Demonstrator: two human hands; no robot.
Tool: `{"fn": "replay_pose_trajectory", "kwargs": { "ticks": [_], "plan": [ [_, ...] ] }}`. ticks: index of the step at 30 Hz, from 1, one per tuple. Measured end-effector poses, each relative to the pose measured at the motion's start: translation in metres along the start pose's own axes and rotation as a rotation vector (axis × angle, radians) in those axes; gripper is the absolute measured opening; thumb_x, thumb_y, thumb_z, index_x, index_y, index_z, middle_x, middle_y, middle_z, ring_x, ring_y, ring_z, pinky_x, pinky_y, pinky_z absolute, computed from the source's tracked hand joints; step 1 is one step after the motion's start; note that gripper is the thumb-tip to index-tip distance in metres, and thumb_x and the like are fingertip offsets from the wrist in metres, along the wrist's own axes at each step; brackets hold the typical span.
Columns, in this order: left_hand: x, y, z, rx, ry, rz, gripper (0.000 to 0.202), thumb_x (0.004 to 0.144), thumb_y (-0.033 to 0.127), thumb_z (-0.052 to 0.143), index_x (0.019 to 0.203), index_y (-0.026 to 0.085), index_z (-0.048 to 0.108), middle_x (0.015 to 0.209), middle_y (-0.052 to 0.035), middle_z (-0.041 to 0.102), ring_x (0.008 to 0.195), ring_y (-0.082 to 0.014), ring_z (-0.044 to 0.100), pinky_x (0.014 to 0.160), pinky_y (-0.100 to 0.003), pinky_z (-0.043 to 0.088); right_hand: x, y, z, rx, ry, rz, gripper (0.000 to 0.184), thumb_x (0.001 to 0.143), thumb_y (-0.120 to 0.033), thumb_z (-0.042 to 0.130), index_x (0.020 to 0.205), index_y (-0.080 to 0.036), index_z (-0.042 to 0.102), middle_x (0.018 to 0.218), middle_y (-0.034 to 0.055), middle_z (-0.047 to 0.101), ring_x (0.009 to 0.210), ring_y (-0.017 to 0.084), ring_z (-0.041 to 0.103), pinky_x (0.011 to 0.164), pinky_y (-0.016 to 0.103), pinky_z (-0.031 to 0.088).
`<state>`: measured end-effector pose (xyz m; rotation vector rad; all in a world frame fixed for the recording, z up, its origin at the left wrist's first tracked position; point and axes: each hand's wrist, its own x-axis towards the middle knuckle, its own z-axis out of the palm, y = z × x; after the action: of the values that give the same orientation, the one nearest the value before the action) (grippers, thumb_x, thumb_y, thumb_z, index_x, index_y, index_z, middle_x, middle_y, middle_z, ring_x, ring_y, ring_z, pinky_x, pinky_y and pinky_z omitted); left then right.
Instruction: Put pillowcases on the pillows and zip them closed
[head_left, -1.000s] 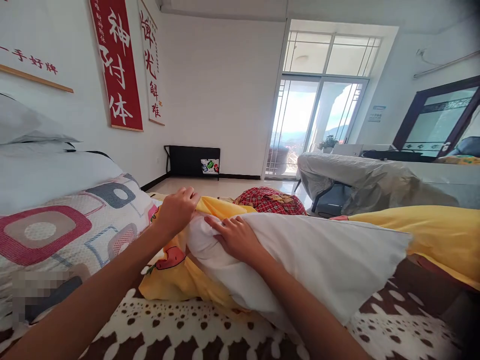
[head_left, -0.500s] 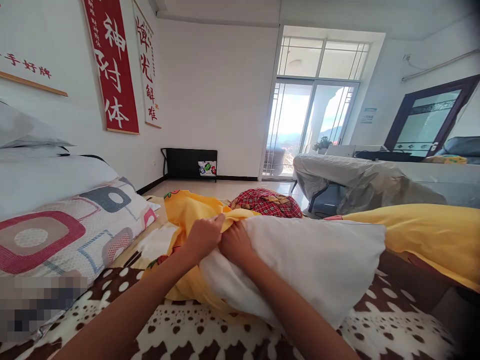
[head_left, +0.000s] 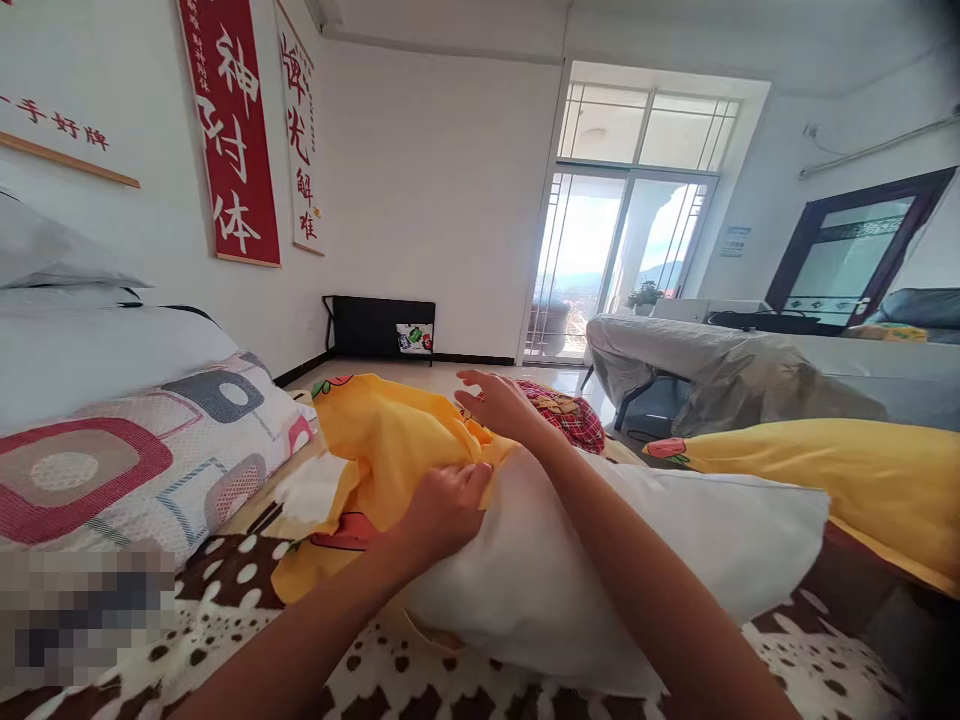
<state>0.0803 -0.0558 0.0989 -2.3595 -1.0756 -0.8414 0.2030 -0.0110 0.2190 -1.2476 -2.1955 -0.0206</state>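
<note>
left hand (head_left: 442,505) clenched on yellow pillowcase (head_left: 382,440) at the end of white pillow (head_left: 600,560) | right hand (head_left: 499,405) released, fingers spread, just beyond left hand | pillow under right forearm | risk: single grip likely slips, case bunches off pillow corner

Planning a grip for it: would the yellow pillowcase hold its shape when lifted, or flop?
Probably floppy: the yellow pillowcase bunches into folds where the left hand pinches it against the white pillow. Likely light for its size, since it drapes thinly over the bed.
</note>
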Motion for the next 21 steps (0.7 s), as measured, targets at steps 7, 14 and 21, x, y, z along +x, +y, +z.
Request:
{"fn": "replay_pose_trajectory", "kwargs": {
  "ticks": [7,14,21],
  "plan": [
    [-0.015,0.01,-0.033,0.104,0.028,0.275,0.028,0.083,0.023,0.043,0.105,0.01,0.053,0.078,-0.009,0.063,0.069,-0.0239,0.058,0.06,-0.036,0.047,0.01,0.013,0.05,0.083,-0.266,0.023,0.027,0.082,-0.024,0.056,0.057,-0.016,0.051,0.058,0.0003,0.054,0.056,0.01,0.042,0.053,0.023,0.031],
    [-0.033,-0.029,-0.072,-0.17,0.612,0.111,0.016,0.084,0.023,0.047,0.098,0.02,0.053,0.078,-0.0028,0.06,0.07,-0.0165,0.055,0.067,-0.029,0.044,0.011,0.027,0.028,0.218,0.126,0.069,0.028,0.088,-0.033,0.032,0.065,-0.02,0.038,0.061,-0.0019,0.04,0.061,0.011,0.037,0.053,0.023,0.028],
    [-0.046,-0.114,-0.051,-0.924,0.722,-0.877,0.044,0.077,0.047,0.061,0.111,0.02,0.056,0.11,-0.0093,0.062,0.108,-0.0248,0.057,0.091,-0.037,0.046,-0.02,-0.003,-0.011,0.321,0.0,-0.309,0.029,0.082,-0.034,0.045,0.059,-0.019,0.036,0.058,-0.0045,0.032,0.059,0.009,0.029,0.056,0.023,0.024]
  ]
}}
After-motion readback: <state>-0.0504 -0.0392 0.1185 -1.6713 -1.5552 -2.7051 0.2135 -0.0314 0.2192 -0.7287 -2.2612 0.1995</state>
